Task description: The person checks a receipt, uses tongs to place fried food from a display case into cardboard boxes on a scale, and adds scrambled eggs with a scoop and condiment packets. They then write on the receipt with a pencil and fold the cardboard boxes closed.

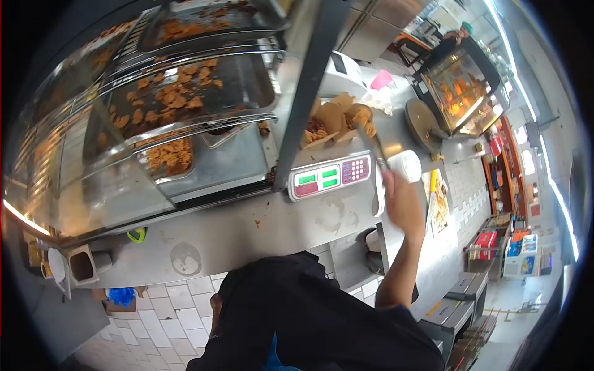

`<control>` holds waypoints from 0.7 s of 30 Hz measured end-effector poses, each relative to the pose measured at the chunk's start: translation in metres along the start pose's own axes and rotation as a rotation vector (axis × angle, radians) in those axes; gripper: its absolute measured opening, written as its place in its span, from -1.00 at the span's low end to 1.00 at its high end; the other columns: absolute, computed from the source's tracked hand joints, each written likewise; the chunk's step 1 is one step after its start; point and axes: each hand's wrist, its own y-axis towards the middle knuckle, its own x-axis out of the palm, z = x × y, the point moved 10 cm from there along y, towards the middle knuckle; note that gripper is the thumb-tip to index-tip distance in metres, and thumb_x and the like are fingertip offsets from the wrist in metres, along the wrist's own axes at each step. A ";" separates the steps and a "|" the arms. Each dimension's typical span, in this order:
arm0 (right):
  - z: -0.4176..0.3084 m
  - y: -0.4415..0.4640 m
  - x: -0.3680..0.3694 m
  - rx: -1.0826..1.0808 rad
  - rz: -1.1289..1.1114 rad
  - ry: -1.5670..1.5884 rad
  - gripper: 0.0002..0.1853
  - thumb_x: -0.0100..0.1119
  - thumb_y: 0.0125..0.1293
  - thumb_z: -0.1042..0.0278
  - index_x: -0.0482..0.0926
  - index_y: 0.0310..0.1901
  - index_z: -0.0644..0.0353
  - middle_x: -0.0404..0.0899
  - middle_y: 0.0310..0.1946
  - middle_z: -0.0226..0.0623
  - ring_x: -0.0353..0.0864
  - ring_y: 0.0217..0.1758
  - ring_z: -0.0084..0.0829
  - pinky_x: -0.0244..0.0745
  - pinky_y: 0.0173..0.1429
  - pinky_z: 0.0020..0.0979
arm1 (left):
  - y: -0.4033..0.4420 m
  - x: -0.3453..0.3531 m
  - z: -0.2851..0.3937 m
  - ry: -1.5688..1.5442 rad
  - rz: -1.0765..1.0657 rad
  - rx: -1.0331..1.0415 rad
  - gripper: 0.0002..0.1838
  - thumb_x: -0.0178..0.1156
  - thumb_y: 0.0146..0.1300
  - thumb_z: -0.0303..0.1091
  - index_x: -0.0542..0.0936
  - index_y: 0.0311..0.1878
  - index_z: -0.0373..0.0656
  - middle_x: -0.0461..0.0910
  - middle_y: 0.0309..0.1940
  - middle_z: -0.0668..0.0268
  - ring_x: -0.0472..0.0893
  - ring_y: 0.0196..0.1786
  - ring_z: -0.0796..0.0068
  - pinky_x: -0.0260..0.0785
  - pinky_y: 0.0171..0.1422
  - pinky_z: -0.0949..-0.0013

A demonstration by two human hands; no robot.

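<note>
Right grip (pixel 402 201) holds blurred tongs (pixel 379 151) at the cardboard box (pixel 334 116) of fried pieces (pixel 317 131) on the scale (pixel 331 177); the step seems portioning, calling next for steady control. Left grip (pixel 215 303): I cannot tell.

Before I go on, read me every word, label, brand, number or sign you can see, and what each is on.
No text reads clearly.
Green displays on the scale: digits too blurred.
Keypad on it: markings too small.
Blue-and-white packages, far right: print too blurred.
</note>
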 end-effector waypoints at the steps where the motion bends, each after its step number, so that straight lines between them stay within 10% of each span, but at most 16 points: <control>1: 0.022 0.021 0.001 -0.056 0.015 -0.079 -0.58 -0.10 0.56 0.11 0.56 -0.22 0.35 0.58 -0.41 0.24 0.56 -0.25 0.28 0.39 -0.22 0.13 | 0.002 -0.004 0.006 0.022 -0.011 0.006 -0.62 0.08 0.37 -0.08 0.72 -0.14 -0.18 0.71 -0.37 0.19 0.69 -0.28 0.23 0.52 -0.13 0.18; 5: 0.096 0.123 0.063 -0.237 -0.200 -0.519 -0.43 -0.14 0.55 -0.03 0.62 -0.31 0.39 0.66 -0.26 0.15 0.65 -0.19 0.15 0.52 -0.14 0.04 | 0.017 0.001 0.025 0.321 -0.003 -0.060 -0.65 0.11 0.33 -0.09 0.73 -0.09 -0.12 0.73 -0.23 0.13 0.71 -0.13 0.15 0.52 -0.02 0.13; 7: 0.101 0.149 0.069 0.058 -0.367 -0.441 -0.34 -0.18 0.54 -0.17 0.66 -0.21 0.38 0.66 -0.14 0.14 0.66 -0.08 0.11 0.53 0.00 0.01 | 0.026 0.006 0.033 0.456 0.021 -0.094 -0.65 0.12 0.30 -0.09 0.73 -0.07 -0.09 0.74 -0.16 0.11 0.71 -0.05 0.11 0.51 0.04 0.10; 14: 0.089 0.165 0.069 0.086 -0.459 -0.466 -0.27 -0.29 0.54 -0.26 0.64 -0.16 0.37 0.63 -0.12 0.21 0.60 0.04 0.15 0.44 0.19 0.02 | 0.015 0.008 0.012 0.224 0.007 -0.141 -0.70 0.19 0.27 -0.14 0.75 -0.09 -0.07 0.75 -0.13 0.16 0.72 -0.02 0.15 0.53 0.06 0.18; 19: 0.071 0.132 -0.014 -0.016 -0.234 -0.209 -0.53 -0.16 0.57 0.02 0.58 -0.09 0.31 0.58 -0.35 0.18 0.58 -0.20 0.18 0.43 -0.15 0.04 | -0.021 0.024 0.005 0.297 0.199 -0.231 -0.69 0.19 0.27 -0.14 0.73 -0.07 -0.10 0.75 -0.19 0.16 0.73 -0.16 0.16 0.54 -0.03 0.19; 20: 0.034 0.109 -0.039 -0.304 -0.120 -0.138 -0.65 -0.08 0.56 0.12 0.53 -0.09 0.29 0.52 -0.48 0.12 0.54 -0.31 0.16 0.39 -0.25 -0.03 | -0.028 0.035 0.028 0.599 0.144 0.011 -0.67 0.22 0.26 -0.09 0.73 -0.07 -0.10 0.76 -0.25 0.19 0.72 -0.25 0.18 0.51 -0.15 0.18; 21: 0.033 0.095 -0.049 -0.069 -0.199 0.064 -0.66 -0.01 0.53 0.11 0.49 -0.15 0.28 0.52 -0.49 0.07 0.52 -0.37 0.12 0.37 -0.29 -0.07 | -0.037 0.030 0.016 0.464 0.181 -0.111 -0.67 0.22 0.26 -0.09 0.73 -0.08 -0.10 0.76 -0.26 0.19 0.72 -0.26 0.19 0.51 -0.17 0.18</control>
